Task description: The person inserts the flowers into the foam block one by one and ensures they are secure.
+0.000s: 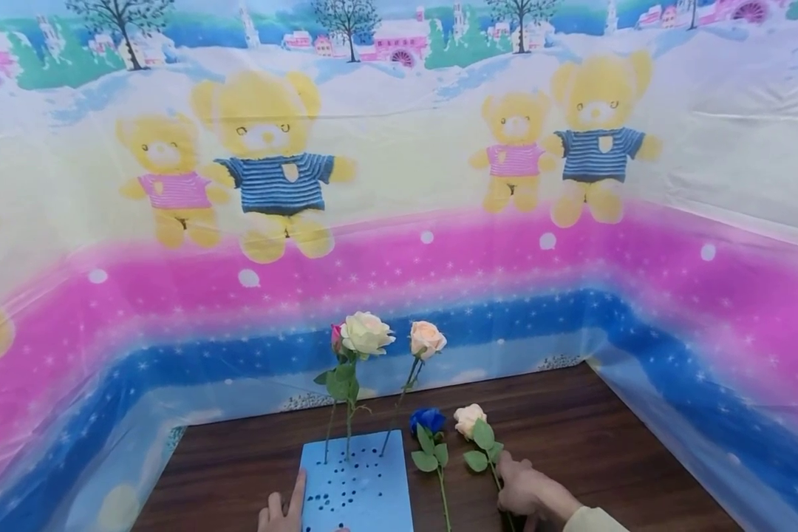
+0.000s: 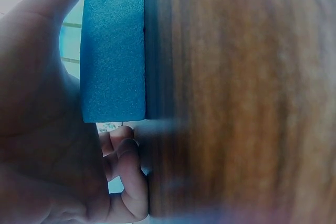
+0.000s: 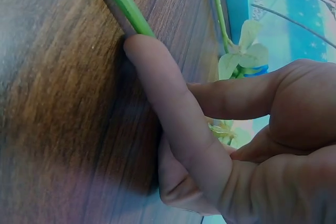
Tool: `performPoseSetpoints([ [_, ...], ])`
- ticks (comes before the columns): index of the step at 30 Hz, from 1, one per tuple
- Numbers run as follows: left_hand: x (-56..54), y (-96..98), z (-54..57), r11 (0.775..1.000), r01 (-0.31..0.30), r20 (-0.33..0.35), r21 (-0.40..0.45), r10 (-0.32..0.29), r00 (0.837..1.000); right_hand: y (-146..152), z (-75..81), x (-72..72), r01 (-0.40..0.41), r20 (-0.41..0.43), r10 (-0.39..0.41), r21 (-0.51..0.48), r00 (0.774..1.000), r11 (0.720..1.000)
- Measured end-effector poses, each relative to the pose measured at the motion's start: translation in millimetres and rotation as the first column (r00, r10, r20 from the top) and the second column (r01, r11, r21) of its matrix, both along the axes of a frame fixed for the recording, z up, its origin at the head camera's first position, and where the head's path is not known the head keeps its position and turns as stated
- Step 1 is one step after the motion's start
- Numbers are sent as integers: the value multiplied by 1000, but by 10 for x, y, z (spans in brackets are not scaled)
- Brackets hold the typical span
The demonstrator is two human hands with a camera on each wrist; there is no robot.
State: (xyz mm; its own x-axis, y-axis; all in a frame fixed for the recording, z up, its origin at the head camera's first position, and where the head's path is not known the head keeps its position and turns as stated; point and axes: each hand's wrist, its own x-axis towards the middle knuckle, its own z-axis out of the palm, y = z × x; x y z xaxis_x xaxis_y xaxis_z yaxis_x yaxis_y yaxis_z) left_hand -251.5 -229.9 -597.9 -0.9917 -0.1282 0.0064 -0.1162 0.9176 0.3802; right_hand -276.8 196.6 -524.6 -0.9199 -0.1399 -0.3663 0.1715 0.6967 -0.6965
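Observation:
A light blue foam block (image 1: 389, 488) with many small holes lies on the table. Three stems stand in it: a large cream rose (image 1: 367, 334), a pink bud (image 1: 335, 338) and a peach rose (image 1: 428, 339). My left hand (image 1: 283, 513) rests against the block's near left corner, index finger straight along its side, the other fingers bent beside it; the thumb is mostly hidden in the head view. To the right, my right hand (image 1: 525, 485) grips the stem of a cream-white rose (image 1: 470, 421) lying on the table; its green stem (image 3: 123, 1) emerges beyond a fingertip.
A blue rose (image 1: 428, 421) with green leaves lies between the block and the white rose. Dark brown wooden table (image 1: 598, 443) lies under everything. A printed cloth (image 1: 399, 273) with teddy bears hangs behind and along the sides of the table.

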Motion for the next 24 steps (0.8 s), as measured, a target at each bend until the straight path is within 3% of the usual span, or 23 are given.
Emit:
performPoseSetpoints([
  [6, 26, 19, 73, 1000, 2, -11, 23, -1, 1000, 19, 34, -37, 16, 68, -9, -102, 998, 995],
  [12, 30, 21, 129, 1000, 13, 27, 28, -14, 1000, 15, 11, -6, 15, 3, -15, -107, 1000, 994],
  [24, 62, 53, 88, 1000, 6, 0, 12, -6, 1000, 51, -29, -5, 17, 60, -9, -135, 998, 991],
])
